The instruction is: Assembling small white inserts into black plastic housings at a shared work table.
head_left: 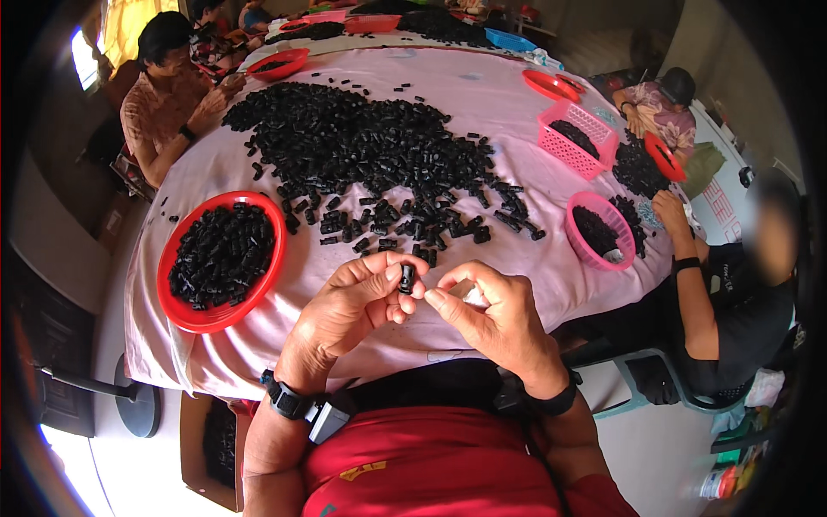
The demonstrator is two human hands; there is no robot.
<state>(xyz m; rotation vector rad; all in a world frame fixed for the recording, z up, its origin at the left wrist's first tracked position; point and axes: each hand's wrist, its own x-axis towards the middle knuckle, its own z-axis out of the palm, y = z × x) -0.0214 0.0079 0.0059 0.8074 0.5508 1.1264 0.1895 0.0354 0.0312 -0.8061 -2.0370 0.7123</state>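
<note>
My left hand pinches a small black plastic piece upright between thumb and fingers, a short cylinder with a hole in its side. Close beside it, my right hand has thumb and forefinger pressed together, their tips almost touching the piece. Whatever sits between those tips is too small to make out. A whitish scrap shows behind the right thumb, inside the curled fingers. Just beyond both hands, a large heap of similar black pieces spreads over the pink cloth, with loose ones scattered toward me.
At my left stands a red bowl full of black pieces. Toward the right are a round pink basket, a rectangular pink basket and another heap. Several people work around the table. A cardboard box stands on the floor.
</note>
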